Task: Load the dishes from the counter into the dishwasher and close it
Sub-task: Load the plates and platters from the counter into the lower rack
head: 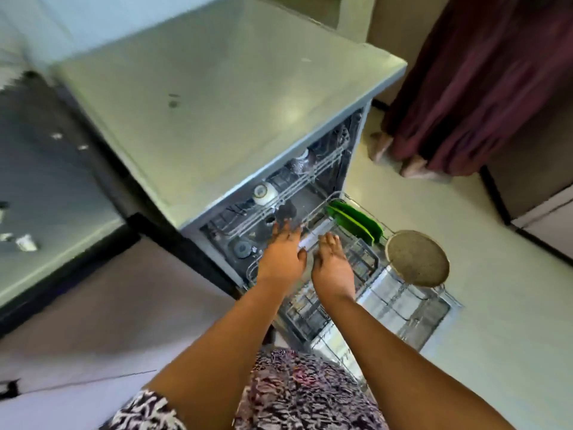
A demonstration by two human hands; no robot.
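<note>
The dishwasher (pixel 217 231) stands open with its lower rack (pixel 369 265) pulled out over the lowered door (pixel 412 308). Two green plates (pixel 356 225) stand on edge at the rack's far end, and a round flat strainer (pixel 417 259) leans at its right side. Both my hands hover over the rack's middle. A white plate (pixel 316 234) stands on edge between them. My right hand (pixel 333 265) has its fingers on the plate's near side. My left hand (pixel 282 256) reaches forward with straight fingers, thumb beside the plate's left end; blur hides its grip.
The upper rack (pixel 297 184) sits inside, holding a white cup (pixel 263 193) and a glass (pixel 300 164). A grey worktop (pixel 217 103) covers the dishwasher. A dark counter (pixel 46 181) runs along the left. A person in a maroon garment stands at the far right, feet (pixel 400 156) on the floor.
</note>
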